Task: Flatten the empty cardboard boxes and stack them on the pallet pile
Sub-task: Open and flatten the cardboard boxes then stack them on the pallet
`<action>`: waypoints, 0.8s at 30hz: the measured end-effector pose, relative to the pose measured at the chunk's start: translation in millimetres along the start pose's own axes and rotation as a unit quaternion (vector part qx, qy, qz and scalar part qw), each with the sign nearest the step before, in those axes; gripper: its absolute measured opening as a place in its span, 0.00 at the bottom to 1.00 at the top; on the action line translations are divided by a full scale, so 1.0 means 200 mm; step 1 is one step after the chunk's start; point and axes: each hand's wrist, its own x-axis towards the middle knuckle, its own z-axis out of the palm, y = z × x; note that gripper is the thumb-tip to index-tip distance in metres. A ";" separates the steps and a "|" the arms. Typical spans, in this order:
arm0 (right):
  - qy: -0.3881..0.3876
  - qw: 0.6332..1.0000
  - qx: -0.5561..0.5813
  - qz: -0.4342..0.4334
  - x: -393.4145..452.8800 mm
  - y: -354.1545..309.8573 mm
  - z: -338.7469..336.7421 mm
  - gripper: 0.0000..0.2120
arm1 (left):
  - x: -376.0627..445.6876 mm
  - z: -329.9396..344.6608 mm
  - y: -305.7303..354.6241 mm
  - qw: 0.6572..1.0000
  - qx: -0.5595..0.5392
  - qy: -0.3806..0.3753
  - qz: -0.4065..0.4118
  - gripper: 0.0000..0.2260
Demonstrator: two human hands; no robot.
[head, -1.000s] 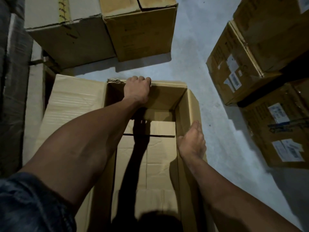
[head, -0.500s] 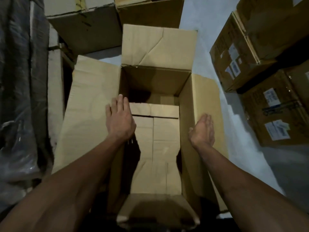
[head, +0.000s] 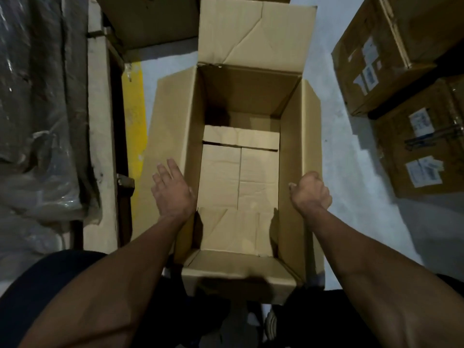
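An empty brown cardboard box (head: 251, 94) stands open on the floor in front of me, its top flaps spread outward and the far flap (head: 253, 33) upright. The bottom flaps inside are folded shut. My left hand (head: 173, 192) lies with straight fingers on the box's left flap (head: 170, 116), beside the left wall's top edge. My right hand (head: 311, 194) grips the top edge of the right wall, fingers curled over it and the thumb on the inner side.
Sealed, labelled cartons (head: 421, 146) are stacked at the right, with more boxes (head: 150, 18) at the back left. A plastic-wrapped load (head: 37, 96) and a wooden pallet edge (head: 100, 146) run along the left. A yellow stripe (head: 135, 121) marks the grey floor (head: 346, 159).
My left hand let go of the far wall's edge and drew back onto the left flap. The far flap swung up and open. My right hand's fingers curled onto the right wall's edge.
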 end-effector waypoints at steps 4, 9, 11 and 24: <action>-0.009 1.000 0.024 -0.016 0.01 0.01 0.01 0.16 | 0.05 0.02 -0.03 0.995 -0.096 -0.005 0.002 0.32; -0.023 0.998 0.050 -0.026 -0.01 0.02 -0.02 0.14 | 0.04 0.00 -0.02 0.986 -0.165 -0.006 -0.016 0.27; -0.018 0.998 0.061 -0.025 -0.02 0.04 -0.05 0.13 | 0.03 -0.02 -0.01 0.985 -0.175 0.001 -0.003 0.27; 0.103 0.987 0.111 -0.048 -0.34 0.15 -0.45 0.09 | -0.29 -0.44 0.05 0.970 -0.230 0.038 0.068 0.20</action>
